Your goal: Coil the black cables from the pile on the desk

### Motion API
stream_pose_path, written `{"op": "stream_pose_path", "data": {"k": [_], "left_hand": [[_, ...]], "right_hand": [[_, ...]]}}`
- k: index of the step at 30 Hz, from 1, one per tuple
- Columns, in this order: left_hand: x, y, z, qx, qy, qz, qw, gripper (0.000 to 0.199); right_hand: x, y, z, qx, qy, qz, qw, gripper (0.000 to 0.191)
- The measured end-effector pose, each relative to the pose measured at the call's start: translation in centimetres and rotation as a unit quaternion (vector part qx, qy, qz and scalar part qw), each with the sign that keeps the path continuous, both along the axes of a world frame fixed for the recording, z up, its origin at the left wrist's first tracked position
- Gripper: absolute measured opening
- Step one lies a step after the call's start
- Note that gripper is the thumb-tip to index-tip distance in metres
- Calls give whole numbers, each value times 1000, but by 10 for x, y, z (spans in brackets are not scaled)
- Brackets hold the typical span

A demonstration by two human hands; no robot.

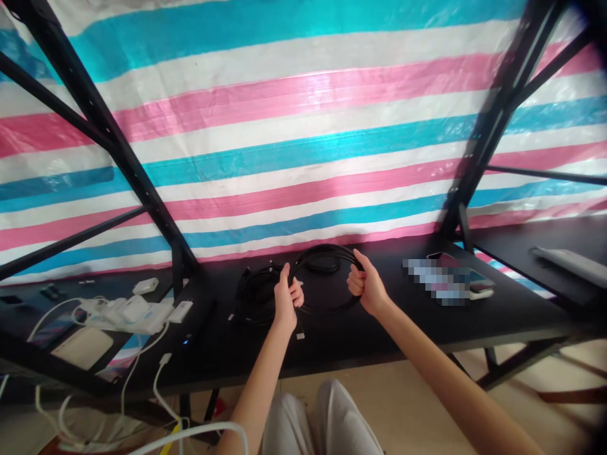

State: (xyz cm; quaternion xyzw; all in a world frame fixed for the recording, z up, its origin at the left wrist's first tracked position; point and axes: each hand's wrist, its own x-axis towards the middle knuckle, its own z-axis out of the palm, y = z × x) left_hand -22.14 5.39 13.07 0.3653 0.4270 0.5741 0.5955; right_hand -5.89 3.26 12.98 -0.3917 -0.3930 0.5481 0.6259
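Note:
A black cable (322, 249), wound into a loose loop, is held just above the dark tabletop. My left hand (287, 296) is closed around the loop's left side. On its right side, my right hand (364, 284) grips the same coil with the fingers curled in. A cable plug (300, 335) with a pale end hangs below my left hand. Beside that hand lies a heap of black cables (256, 294), partly covered by it. Another small coil of black cable (325, 263) rests behind the held loop.
A white power strip (137, 313) with chargers and white cords sits at the left. Phones (478, 281) and a blurred-out item (436, 281) lie to the right. Black metal posts (118, 145) stand before a striped plastic sheet (303, 139). A grey device (569, 262) lies far right.

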Motion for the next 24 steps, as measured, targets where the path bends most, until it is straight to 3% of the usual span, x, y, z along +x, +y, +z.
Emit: {"op": "stream_pose_path", "data": {"k": [4, 6, 8, 9, 11, 13, 14, 17, 21, 24], "left_hand": [[0, 3, -26, 5, 10, 29, 1000, 54], [-1, 4, -33, 14, 28, 32, 999, 57], [0, 5, -37, 22, 52, 25, 998, 59], [1, 6, -38, 25, 65, 20, 997, 59], [5, 7, -38, 32, 88, 8, 996, 60], [7, 8, -36, 43, 110, -6, 993, 60], [8, 7, -34, 47, 119, -12, 992, 59], [7, 2, -29, 86, 174, -42, 980, 55], [6, -4, -28, 174, 275, -50, 944, 55], [8, -7, -35, 164, 270, -51, 948, 56]], "right_hand": [[9, 0, -22, 22, -103, 45, 993, 58], [16, -2, -21, 34, -158, 48, 986, 51], [19, -4, -11, 67, -230, 16, 971, 28], [20, -5, -5, 93, -296, -2, 951, 29], [17, -6, 7, 133, -451, -27, 882, 36], [13, -6, 14, 141, -549, -25, 824, 17], [11, -5, 15, 137, -563, -20, 815, 10], [11, -3, 9, 115, -529, 18, 841, 23], [13, -3, -7, 43, -457, 63, 886, 28], [12, -6, -15, 22, -408, 46, 912, 29]]}}
